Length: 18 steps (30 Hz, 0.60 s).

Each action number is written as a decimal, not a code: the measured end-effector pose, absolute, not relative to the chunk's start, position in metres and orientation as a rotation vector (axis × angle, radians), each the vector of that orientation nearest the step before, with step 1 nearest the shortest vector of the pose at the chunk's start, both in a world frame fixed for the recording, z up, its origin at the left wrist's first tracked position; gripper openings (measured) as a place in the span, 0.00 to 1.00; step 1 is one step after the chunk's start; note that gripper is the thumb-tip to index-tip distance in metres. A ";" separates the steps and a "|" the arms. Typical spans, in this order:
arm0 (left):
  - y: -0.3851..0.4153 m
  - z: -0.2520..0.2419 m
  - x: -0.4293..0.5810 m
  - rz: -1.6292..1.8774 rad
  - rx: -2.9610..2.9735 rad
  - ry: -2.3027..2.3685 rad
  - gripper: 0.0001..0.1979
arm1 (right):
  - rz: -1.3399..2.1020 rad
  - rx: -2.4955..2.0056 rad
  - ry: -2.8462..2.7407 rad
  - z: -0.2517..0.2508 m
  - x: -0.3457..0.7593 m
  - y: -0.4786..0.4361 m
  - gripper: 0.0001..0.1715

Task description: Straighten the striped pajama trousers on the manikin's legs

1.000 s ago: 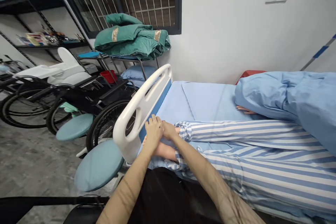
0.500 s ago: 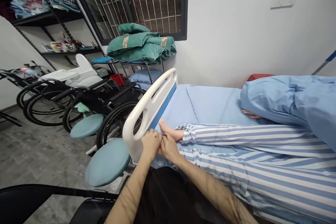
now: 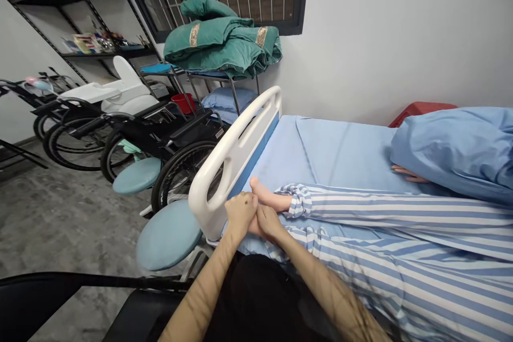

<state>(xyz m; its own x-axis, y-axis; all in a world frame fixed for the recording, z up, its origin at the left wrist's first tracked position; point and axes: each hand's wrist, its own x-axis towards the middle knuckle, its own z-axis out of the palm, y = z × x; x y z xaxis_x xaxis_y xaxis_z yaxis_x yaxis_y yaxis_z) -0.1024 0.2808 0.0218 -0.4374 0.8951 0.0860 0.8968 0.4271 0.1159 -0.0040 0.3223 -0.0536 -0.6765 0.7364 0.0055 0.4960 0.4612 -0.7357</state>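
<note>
My left hand [image 3: 241, 211] is closed around the toe end of the near foot [image 3: 255, 227] of a figure lying on the bed. My right hand [image 3: 270, 220] wraps the same foot, closer to the ankle, and touches my left hand. Most of that foot is hidden under my fingers. Beyond it the other bare foot [image 3: 266, 196] points up, apart from my hands. Both legs wear blue-and-white striped trousers [image 3: 360, 206] and lie stretched along the light blue sheet [image 3: 332, 149].
A white footboard [image 3: 218, 165] with cut-outs stands just left of my hands. Wheelchairs [image 3: 160, 139] with pale blue pads [image 3: 170, 235] fill the left side. Green folded bedding [image 3: 224, 45] lies by the window. A blue cover [image 3: 460, 149] lies over the figure at right, a hand showing beneath.
The view has tilted down and shifted left, so the scene sits differently in the frame. Both hands stay on the near foot, with my right hand slightly turned.
</note>
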 end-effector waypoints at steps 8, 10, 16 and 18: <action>0.248 -0.032 -0.104 -1.036 -1.444 -2.182 0.14 | 0.693 -1.056 -2.465 -0.051 -0.006 0.306 0.26; 0.244 -0.035 -0.104 -1.092 -1.392 -2.214 0.17 | 0.588 -1.069 -2.485 -0.050 -0.006 0.303 0.23; 0.234 0.004 -0.105 -0.448 -1.516 -2.504 0.22 | 0.597 -1.095 -2.509 -0.044 -0.005 0.299 0.19; 0.235 0.024 -0.102 -0.239 -1.618 -2.505 0.22 | 0.608 -1.107 -2.505 -0.042 -0.004 0.298 0.19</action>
<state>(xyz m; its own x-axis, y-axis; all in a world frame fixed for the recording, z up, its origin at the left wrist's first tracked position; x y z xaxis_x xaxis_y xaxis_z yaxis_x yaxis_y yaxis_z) -0.1025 0.2352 0.0237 -0.4071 0.8886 0.2113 0.9125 0.4057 0.0521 -0.0043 0.2977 -0.0425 -0.6413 0.7565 0.1282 0.6135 0.6059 -0.5065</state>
